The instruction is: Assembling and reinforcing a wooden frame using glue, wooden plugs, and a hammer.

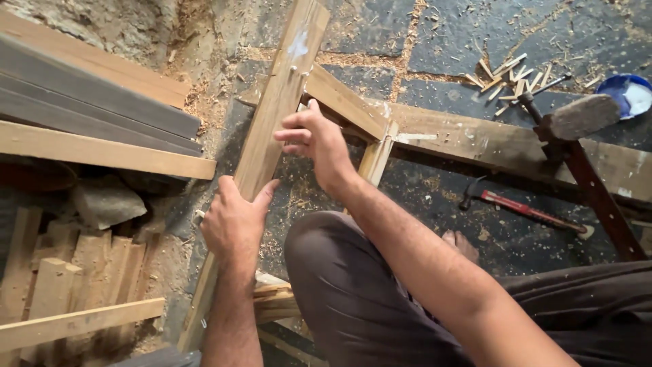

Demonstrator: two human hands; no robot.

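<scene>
dark stone floor [468,34] strewn with sawdust; long wooden rail [272,122] lies slantwise across it, meeting a cross rail [346,102] at a joint. left hand [234,221] pressed flat, fingers spread, on the rail's edge; right hand [316,139] half-curled, fingertips at the joint, pinching nothing visible. risk: rail may skid on loose sawdust, joint racking; claw hammer [526,212] and wooden pegs [506,78] lie well apart.
</scene>
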